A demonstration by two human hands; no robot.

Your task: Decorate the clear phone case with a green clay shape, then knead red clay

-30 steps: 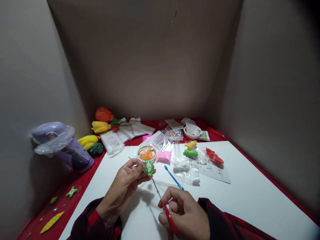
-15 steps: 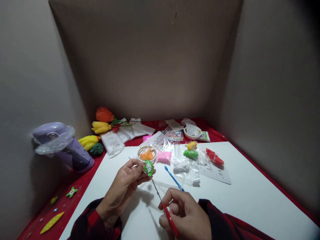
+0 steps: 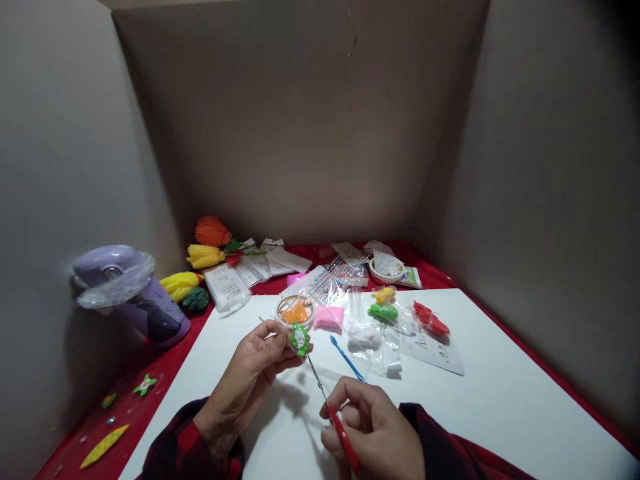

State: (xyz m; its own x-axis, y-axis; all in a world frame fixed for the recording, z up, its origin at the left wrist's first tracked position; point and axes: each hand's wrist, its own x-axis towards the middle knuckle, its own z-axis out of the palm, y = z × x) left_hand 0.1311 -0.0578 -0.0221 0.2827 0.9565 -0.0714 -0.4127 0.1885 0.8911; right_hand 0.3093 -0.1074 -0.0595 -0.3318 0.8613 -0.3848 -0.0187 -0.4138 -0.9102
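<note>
In my left hand (image 3: 255, 373), pinched between thumb and fingers, is a small green clay piece with a white textured middle (image 3: 299, 339). A thin pointed stick (image 3: 263, 321) pokes out behind those fingers. My right hand (image 3: 373, 427) is closed on slim red-handled scissors (image 3: 344, 440), seen nearly edge-on. Their metal blades slant up to the lower edge of the green and white piece; whether they touch it I cannot tell. Just beyond my right hand a blue modelling tool (image 3: 346, 357) lies on the white board (image 3: 490, 420).
Behind my hands are a round container with orange clay (image 3: 295, 309), a pink clay packet (image 3: 329, 319), bagged green clay (image 3: 383, 313) and red clay (image 3: 431, 319). A purple bin (image 3: 145, 300) stands left, near a yellow leaf shape (image 3: 105, 447). Walls rise on three sides.
The view has shifted slightly. Both hands keep their grips, and the scissors' blades stay by the lower edge of the clay piece.
</note>
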